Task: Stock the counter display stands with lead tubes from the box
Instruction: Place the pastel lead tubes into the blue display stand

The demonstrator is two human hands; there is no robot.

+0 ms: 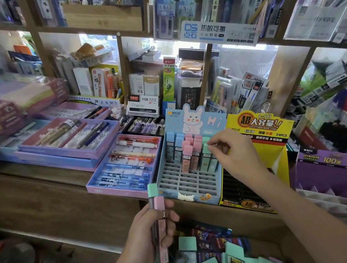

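Pinching mint lead tube (206, 160) by its cap in right hand (236, 153), seating it in blue display stand (194, 180); gripping two spare tubes (159, 204) in left hand (142, 236). Judging them light, stiff, slick: best held near cap.

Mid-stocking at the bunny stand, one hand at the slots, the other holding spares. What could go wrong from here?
1. The right hand pinches a green tube in the tightly packed back rows of the blue stand; a nudge could tip the pink tubes beside it.
2. The left hand grips two tubes by their lower halves, tops sticking up; one could slip out and drop.
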